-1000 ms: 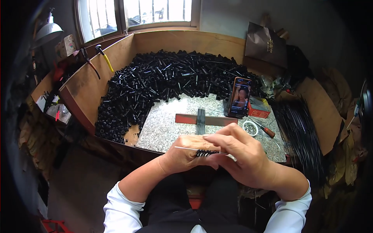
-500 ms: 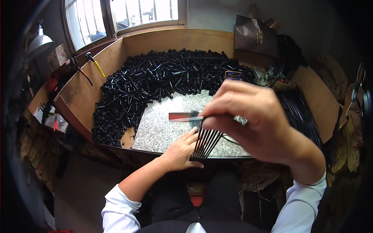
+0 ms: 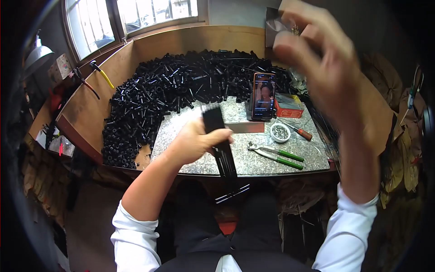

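Observation:
My left hand (image 3: 192, 141) is closed around a flat black bundle (image 3: 225, 159), seemingly thin rods lying side by side, its thumb across the front. The bundle slants over the near edge of a speckled stone slab (image 3: 312, 158); its lower end is blurred, with bright streaks below. High at the right, my right hand (image 3: 328, 63) is smeared by motion; its thumb and fingers look apart and nothing shows between them. A flat metal bar (image 3: 249, 127) lies just right of my left hand. Farther right are green-handled pincers (image 3: 285, 158) and a small white bowl (image 3: 280, 133) of little metal bits.
A phone (image 3: 263, 96) stands upright beside a red box (image 3: 290, 109). A wooden-handled tool (image 3: 304, 134) lies by the bowl. Short black tubes (image 3: 167, 86) are heaped along the back and left, inside a wooden rim (image 3: 226, 36). Yellow-handled pliers (image 3: 104, 76) hang on the left rim.
My right hand has let go of the fanned rods and risen up and right. My left hand has lifted off the slab, now gripping the bundle. The phone, bowl and pincers have come into sight.

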A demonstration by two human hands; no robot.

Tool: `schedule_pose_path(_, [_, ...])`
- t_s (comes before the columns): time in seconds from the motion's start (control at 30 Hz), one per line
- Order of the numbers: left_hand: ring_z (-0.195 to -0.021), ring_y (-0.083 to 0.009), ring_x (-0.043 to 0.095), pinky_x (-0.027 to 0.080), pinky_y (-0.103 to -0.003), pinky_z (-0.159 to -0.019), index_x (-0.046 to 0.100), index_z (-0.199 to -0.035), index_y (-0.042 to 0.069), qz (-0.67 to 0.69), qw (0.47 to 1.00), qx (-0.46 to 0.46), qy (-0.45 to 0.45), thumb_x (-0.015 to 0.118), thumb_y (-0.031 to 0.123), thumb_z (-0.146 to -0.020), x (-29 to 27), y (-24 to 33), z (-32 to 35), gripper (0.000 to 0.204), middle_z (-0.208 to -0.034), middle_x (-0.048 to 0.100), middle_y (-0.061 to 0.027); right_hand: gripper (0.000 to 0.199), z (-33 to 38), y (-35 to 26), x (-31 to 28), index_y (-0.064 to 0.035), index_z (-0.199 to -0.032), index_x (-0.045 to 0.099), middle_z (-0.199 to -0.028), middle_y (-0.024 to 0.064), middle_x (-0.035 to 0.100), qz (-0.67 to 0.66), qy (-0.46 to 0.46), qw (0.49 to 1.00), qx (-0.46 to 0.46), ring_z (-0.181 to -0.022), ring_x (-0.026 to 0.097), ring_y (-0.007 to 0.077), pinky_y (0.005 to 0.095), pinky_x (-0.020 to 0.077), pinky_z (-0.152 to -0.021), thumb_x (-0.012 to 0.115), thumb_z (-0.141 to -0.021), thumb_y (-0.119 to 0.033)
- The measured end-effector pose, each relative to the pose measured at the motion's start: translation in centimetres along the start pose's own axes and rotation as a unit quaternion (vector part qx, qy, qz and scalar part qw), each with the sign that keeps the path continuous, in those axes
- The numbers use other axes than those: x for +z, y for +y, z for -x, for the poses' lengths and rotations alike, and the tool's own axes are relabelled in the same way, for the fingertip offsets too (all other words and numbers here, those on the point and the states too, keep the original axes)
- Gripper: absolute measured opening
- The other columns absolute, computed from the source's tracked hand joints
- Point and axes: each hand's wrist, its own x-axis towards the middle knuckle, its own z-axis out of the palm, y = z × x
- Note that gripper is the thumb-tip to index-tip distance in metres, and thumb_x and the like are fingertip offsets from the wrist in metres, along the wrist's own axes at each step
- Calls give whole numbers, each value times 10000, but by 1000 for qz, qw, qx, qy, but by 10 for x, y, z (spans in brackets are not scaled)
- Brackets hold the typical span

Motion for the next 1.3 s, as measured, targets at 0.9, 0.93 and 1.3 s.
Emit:
schedule_pose_path(0.9, [-921, -185, 662, 543, -270, -749, 544, -1193, -56, 248, 952, -154, -87, 531, 101, -954, 84, -112, 129, 287, -1044, 665, -168, 292, 160, -69, 24, 4, -922, 645, -769, 59, 599, -393, -60, 662, 636, -495, 568, 108, 232, 463, -407, 522, -958, -259])
schedule_pose_path(0.93, [-882, -136, 662, 535, -228, -713, 569, -1174, -47, 241, 952, -163, -94, 569, 124, -940, 85, -110, 130, 290, -1010, 683, -133, 265, 153, -70, 24, -6, -918, 647, -761, 43, 591, -358, -132, 676, 630, -497, 565, 103, 225, 453, -413, 534, -948, -244])
schedule_pose_path(1.3, [-598, -59, 597, 485, -185, -531, 630, -1045, -36, 6, 994, 77, 80, 565, 25, -908, 56, -64, 118, 163, -822, 709, -100, 261, 188, -99, 83, -3, -807, 612, -659, 163, 584, -409, -373, 753, 356, -599, 579, 318, 387, 461, -571, 564, -918, -233])
